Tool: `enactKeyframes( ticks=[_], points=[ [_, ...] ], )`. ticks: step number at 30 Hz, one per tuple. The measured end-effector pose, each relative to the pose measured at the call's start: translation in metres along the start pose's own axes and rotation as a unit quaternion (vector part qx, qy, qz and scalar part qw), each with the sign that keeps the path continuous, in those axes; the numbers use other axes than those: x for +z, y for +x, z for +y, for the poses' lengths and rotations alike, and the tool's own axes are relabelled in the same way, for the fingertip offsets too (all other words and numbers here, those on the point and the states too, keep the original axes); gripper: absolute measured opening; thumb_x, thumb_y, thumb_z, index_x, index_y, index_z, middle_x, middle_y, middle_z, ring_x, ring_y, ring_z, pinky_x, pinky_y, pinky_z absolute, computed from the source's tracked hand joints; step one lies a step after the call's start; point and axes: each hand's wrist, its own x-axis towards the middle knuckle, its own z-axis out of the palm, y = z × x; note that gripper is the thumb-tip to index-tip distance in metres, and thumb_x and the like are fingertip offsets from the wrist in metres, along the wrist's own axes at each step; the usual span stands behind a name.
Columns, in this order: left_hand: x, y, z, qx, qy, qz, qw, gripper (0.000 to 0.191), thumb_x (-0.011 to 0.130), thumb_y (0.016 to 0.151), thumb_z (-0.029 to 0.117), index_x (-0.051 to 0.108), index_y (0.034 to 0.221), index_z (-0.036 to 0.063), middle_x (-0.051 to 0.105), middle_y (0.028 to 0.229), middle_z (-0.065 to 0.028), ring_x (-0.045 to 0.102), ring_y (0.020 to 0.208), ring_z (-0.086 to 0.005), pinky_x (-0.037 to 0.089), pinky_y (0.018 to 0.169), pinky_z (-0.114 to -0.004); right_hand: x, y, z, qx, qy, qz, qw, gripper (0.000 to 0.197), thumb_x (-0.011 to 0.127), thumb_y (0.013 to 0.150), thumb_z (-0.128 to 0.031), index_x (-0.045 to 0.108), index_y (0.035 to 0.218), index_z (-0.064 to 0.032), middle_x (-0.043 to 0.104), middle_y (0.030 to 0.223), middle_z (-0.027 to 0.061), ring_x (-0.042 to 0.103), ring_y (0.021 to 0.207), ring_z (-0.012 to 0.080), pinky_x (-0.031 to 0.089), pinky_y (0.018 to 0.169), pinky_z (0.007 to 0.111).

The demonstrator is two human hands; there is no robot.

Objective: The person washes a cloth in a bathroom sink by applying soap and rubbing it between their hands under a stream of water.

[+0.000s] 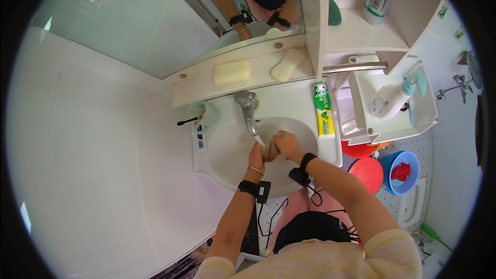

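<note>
Both of my hands are over the white ceramic washbasin point(228, 155), gripping a wet brown cloth point(270, 152) between them. My left hand point(255, 159) has the cloth's near left side, right under the water stream. From the right, my right hand point(286, 144) closes on its other end, and the cloth looks bunched and twisted. Water point(260, 140) runs from the chrome faucet point(247, 110) onto the cloth. Parts of the cloth are hidden by my fingers.
Darlie toothpaste point(324, 112) lies on the basin's right rim. A cup point(210, 114) with a toothbrush point(188, 121) stands at the left. Soap bars point(232, 72) sit on the ledge below the mirror. At right are a white shelf rack point(403, 130), a pump bottle point(391, 100) and blue buckets point(412, 178).
</note>
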Motion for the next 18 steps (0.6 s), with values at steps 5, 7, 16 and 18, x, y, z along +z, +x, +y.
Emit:
enactKeyframes(
  ticks=[5, 7, 16, 18],
  points=[
    [-0.047, 0.034, -0.006, -0.002, 0.435, 0.009, 0.9, 0.041, 0.059, 0.084, 0.022, 0.051, 0.122, 0.0123, 0.061, 0.096, -0.0109, 0.061, 0.081, -0.0229, 0.051, 0.068, -0.037, -0.053, -0.003, 0.008, 0.306, 0.485, -0.221, 0.789, 0.019, 0.055, 0.078, -0.022, 0.061, 0.08, -0.0042, 0.055, 0.073, 0.003, 0.05, 0.058, 0.0144, 0.041, 0.047, 0.029],
    [-0.058, 0.046, -0.014, 0.02, 0.546, -0.019, 0.837, 0.044, 0.061, 0.081, 0.02, 0.051, 0.123, 0.0128, 0.062, 0.092, -0.0136, 0.061, 0.08, -0.0253, 0.05, 0.067, -0.037, -0.074, -0.002, 0.001, 0.362, 0.51, -0.301, 0.72, 0.018, 0.055, 0.077, -0.019, 0.06, 0.085, -0.0028, 0.058, 0.084, 0.0063, 0.056, 0.072, 0.0182, 0.047, 0.057, 0.032],
    [-0.027, 0.059, -0.016, 0.104, 0.787, -0.066, 0.604, 0.028, 0.058, 0.083, 0.019, 0.062, 0.106, 0.0041, 0.062, 0.092, -0.0162, 0.056, 0.089, -0.0326, 0.044, 0.087, -0.037, -0.109, -0.011, -0.025, 0.383, 0.576, -0.215, 0.69, 0.014, 0.058, 0.078, -0.021, 0.058, 0.082, -0.008, 0.056, 0.069, 0.0016, 0.051, 0.05, 0.0111, 0.037, 0.039, 0.026],
    [-0.024, 0.055, -0.02, 0.179, 0.802, -0.037, 0.569, 0.022, 0.058, 0.083, 0.018, 0.063, 0.099, 0.0034, 0.062, 0.095, -0.0163, 0.057, 0.088, -0.0327, 0.044, 0.088, -0.036, -0.109, -0.011, -0.025, 0.358, 0.592, -0.212, 0.69, 0.014, 0.058, 0.078, -0.02, 0.057, 0.083, -0.008, 0.056, 0.069, 0.001, 0.051, 0.049, 0.0112, 0.037, 0.039, 0.025]
  ],
)
